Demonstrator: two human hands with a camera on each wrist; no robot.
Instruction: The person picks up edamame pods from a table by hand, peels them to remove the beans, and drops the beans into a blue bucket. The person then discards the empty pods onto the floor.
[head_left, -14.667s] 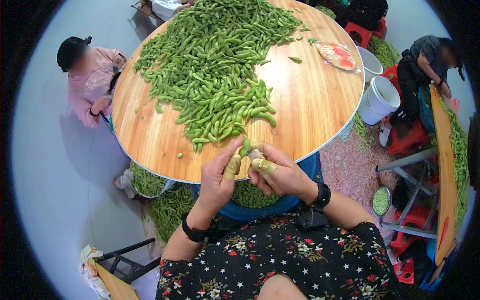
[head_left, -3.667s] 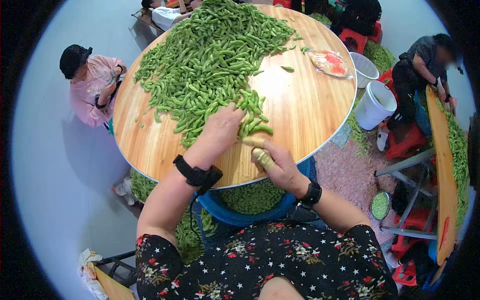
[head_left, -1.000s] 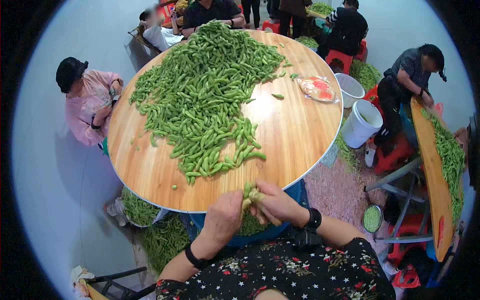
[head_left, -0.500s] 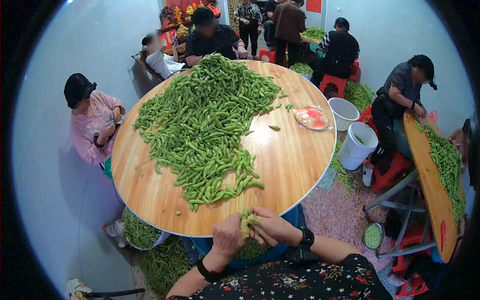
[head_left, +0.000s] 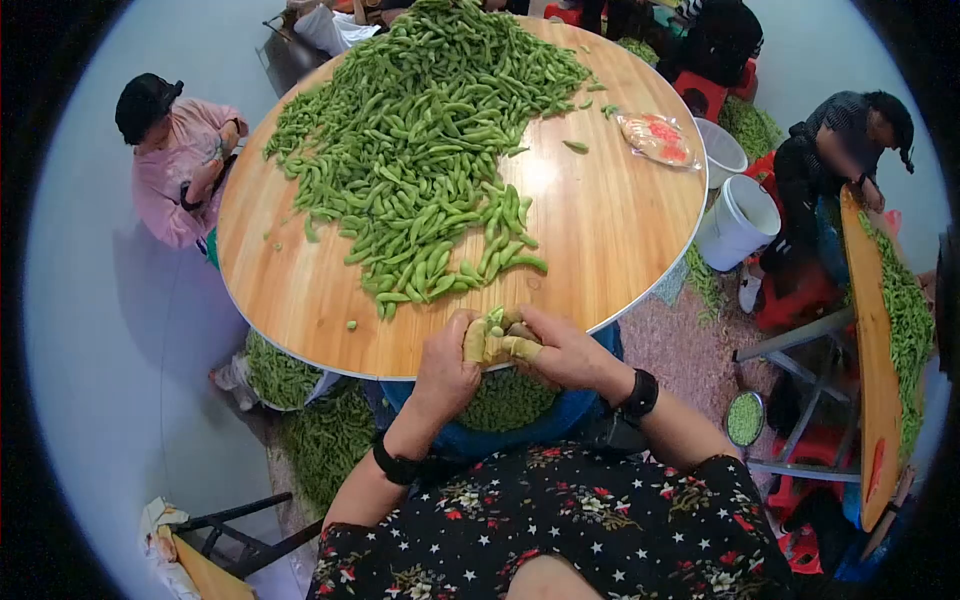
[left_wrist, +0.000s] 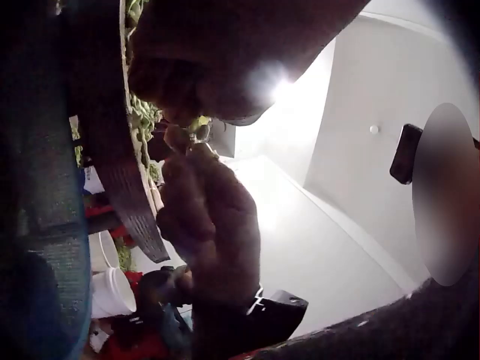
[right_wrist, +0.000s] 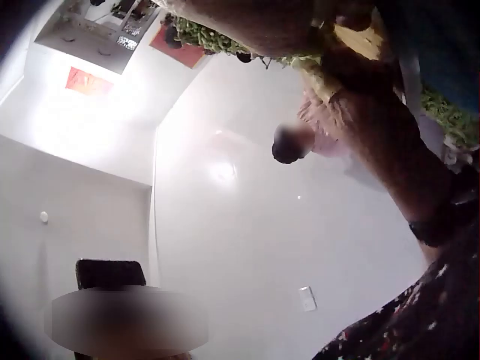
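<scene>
Both hands meet at the table's near edge over a green soybean pod (head_left: 495, 316), which looks split, with pale green showing. My left hand (head_left: 447, 362) pinches the pod from the left, its thumb wrapped in a yellowish cover. From the other side my right hand (head_left: 565, 352) grips it, thumb and fingertips also covered in yellowish wraps. In the left wrist view the right hand (left_wrist: 214, 217) appears dark, fingertips close to the pod. The right wrist view shows the left hand (right_wrist: 367, 124) with its covered thumb. A large heap of soybean pods (head_left: 430, 150) lies beyond the hands.
The heap sits on a round wooden table (head_left: 620, 230). Below its near edge stands a blue tub (head_left: 420, 425) with shelled beans (head_left: 500, 402). A bagged item (head_left: 657, 138) lies at right, beyond it a white bucket (head_left: 738, 222). A person in pink (head_left: 185, 170) sits left.
Earlier the left hand reached into the heap, then returned to the right hand with a pod. The pod now looks opened. The head view tilted up, then down again.
</scene>
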